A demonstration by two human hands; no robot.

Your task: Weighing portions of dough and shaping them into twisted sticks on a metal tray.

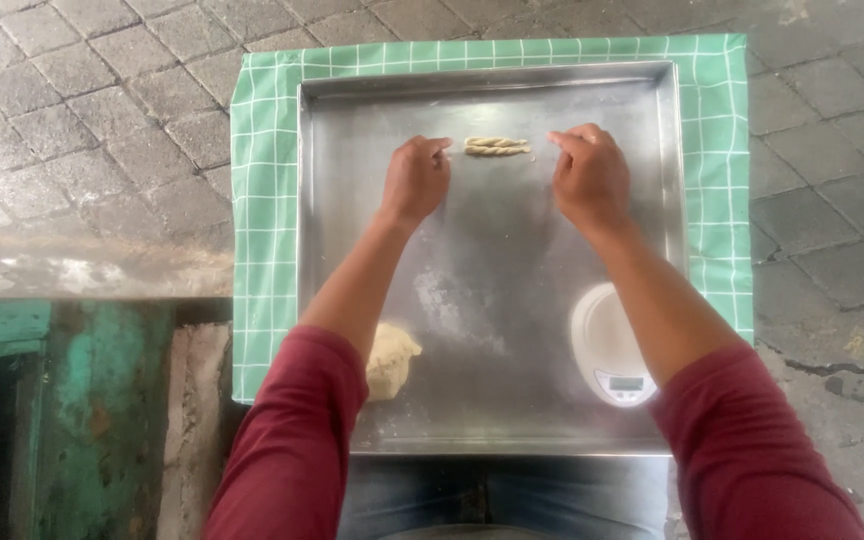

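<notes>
- Head view, fingers (439,147): left hand (414,180) curled loosely, fingertips at the left end of the dough twist (497,146); touching or just short of it, cannot tell.
- Right hand (588,175): fingers bent, tips just beside the right end of the twist, a small gap showing; nothing gripped.
- Dough twist: short, braided, lying flat crosswise near the far edge of the metal tray (352,260), between both hands.
- Step in hand, judged: twist formed and laid down, ends being tidied or let go.
- Next move, judged: light touch only; hard pressure likely to flatten the braid.
- Dough lump (395,355): at the near left of the tray, partly hidden behind the left sleeve.
- Kitchen scale (607,345): white, at the near right of the tray, partly covered by the right forearm; display too small to make out.
- Green checked cloth (262,200): under the tray, on paving stones.
- Near edge of tray: cut off by both arms.
</notes>
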